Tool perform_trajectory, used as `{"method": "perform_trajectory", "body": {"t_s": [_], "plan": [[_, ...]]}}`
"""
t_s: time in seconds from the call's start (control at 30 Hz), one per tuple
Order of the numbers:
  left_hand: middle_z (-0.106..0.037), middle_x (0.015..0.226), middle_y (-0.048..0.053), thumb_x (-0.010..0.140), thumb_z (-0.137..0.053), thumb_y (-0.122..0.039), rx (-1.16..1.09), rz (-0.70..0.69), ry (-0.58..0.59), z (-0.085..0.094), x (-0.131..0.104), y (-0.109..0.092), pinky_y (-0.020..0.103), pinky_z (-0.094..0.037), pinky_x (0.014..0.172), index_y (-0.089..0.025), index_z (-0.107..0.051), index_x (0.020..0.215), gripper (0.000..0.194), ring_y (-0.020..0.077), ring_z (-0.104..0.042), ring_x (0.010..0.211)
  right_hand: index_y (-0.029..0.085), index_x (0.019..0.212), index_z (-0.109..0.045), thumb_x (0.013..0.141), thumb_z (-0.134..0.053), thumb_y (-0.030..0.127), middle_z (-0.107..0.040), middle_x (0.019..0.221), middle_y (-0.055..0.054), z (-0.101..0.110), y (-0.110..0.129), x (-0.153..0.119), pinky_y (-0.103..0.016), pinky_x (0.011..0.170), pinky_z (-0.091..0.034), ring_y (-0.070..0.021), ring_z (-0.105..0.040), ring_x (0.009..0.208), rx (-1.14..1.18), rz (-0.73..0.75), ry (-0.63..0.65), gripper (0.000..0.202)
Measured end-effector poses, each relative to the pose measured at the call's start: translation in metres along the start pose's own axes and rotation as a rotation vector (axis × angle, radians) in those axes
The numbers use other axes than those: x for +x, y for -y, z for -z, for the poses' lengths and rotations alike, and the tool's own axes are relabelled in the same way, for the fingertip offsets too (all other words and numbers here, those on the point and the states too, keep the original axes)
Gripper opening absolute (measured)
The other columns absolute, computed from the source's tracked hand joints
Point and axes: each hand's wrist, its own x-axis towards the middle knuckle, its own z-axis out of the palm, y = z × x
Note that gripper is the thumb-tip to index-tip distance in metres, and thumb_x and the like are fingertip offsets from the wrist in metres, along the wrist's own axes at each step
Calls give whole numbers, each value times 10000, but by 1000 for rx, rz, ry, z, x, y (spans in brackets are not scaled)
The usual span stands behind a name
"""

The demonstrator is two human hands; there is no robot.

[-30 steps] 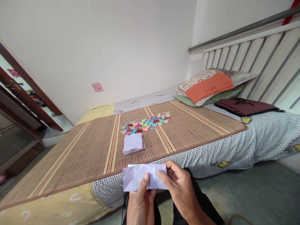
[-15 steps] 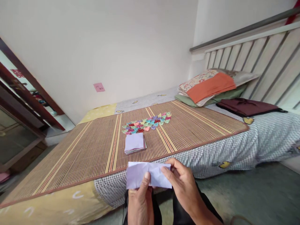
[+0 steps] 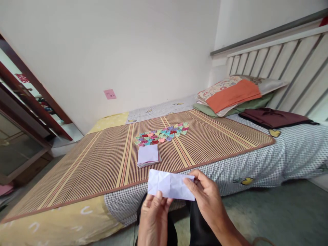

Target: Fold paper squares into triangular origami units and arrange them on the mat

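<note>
We see handwriting on the pink note (image 3: 110, 94) stuck to the wall at left of centre in the frame, but it is too small for us to read; the red character-like mark (image 3: 22, 78) at the upper left is likewise too blurred to make out. Our hands are at the bottom centre, both grasping the creased lilac paper (image 3: 171, 185), which lies lengthwise between them and dips slightly to the right. The left hand (image 3: 155, 212) points upward, its thumb on the lower edge and its fingers partly hidden behind. The right hand (image 3: 206, 193) comes in from the lower right, pinching the right end between thumb and forefinger. Just above the paper in the frame, a stack of square sheets (image 3: 148, 154) sits on the striped mat (image 3: 102, 164), with small colourful folded pieces (image 3: 161, 139) in rows behind it.
</note>
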Motion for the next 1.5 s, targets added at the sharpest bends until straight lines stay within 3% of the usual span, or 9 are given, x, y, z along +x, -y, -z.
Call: {"method": "perform_trajectory", "body": {"t_s": [0.07, 0.13, 0.27, 0.6, 0.93, 1.13, 1.3, 1.4, 1.5], "plan": [[-779, 812, 72, 568, -1003, -229, 4, 15, 18, -5, -3, 8, 304, -623, 701, -146, -732, 738, 330, 237, -758, 812, 212, 795, -608, 958, -650, 489, -521, 636, 25, -7, -1, -3, -226, 506, -396, -144, -483, 559, -46, 40, 2, 324], [-791, 915, 94, 636, -971, -224, 2, -23, 50, -11, -4, 12, 293, -617, 746, -148, -764, 862, 316, 253, -759, 917, 216, 786, -605, 959, -655, 433, -532, 646, 21, -12, -1, -6, -227, 533, -416, -149, -502, 579, -131, 123, -18, 282], [-792, 963, 87, 669, -951, -226, 31, -72, 0, -17, -5, 11, 322, -621, 829, -150, -775, 943, 334, 241, -753, 932, 219, 773, -606, 953, -658, 363, -550, 675, 14, -15, 1, -9, -236, 596, -452, -159, -534, 618, -220, 244, -59, 236], [-813, 988, 138, 727, -918, -254, 30, -3, 43, -11, -7, 2, 439, -630, 913, -123, -783, 999, 331, 326, -774, 1018, 222, 783, -580, 977, -623, 496, -510, 652, 25, -8, -5, -10, -229, 513, -394, -149, -479, 575, -71, 54, 33, 338], [-816, 1037, 159, 725, -903, -164, -12, 56, 35, -12, -7, -2, 461, -638, 913, -127, -753, 1122, 426, 340, -779, 1023, 207, 772, -601, 944, -687, 442, -552, 654, 20, -9, -1, -5, -222, 516, -428, -137, -515, 578, -20, 62, -10, 304], [-801, 1114, 163, 814, -804, -69, -14, 3, -36, -9, -4, -11, 455, -642, 928, -136, -689, 1245, 452, 317, -775, 1053, 206, 831, -670, 940, -696, 420, -594, 663, 13, 4, 4, 5, -230, 554, -484, -147, -565, 598, -21, 63, -79, 242], [-803, 1109, 176, 913, -674, -30, -37, 0, -98, -7, 4, -20, 478, -650, 917, -127, -663, 1268, 368, 309, -786, 1031, 213, 1068, -730, 951, -687, 389, -740, 939, -63, 20, 10, 10, -298, 821, -588, -208, -706, 869, -56, 112, 18, 215], [-808, 1087, 183, 935, -645, -30, -32, 14, -119, -7, 6, -20, 478, -656, 905, -106, -672, 1251, 326, 309, -795, 1006, 218, 1217, -701, 984, -642, 381, -751, 1035, -88, 20, 13, 6, -323, 844, -605, -230, -728, 943, -116, 115, 118, 290], [-813, 1063, 180, 932, -649, -23, -17, 39, -119, -9, 4, -20, 474, -650, 917, -102, -678, 1248, 327, 305, -798, 998, 251, 1289, -671, 983, -610, 242, -691, 1232, -106, 14, 13, -2, -355, 937, -593, -250, -691, 1119, -287, 334, 148, 311]]}}
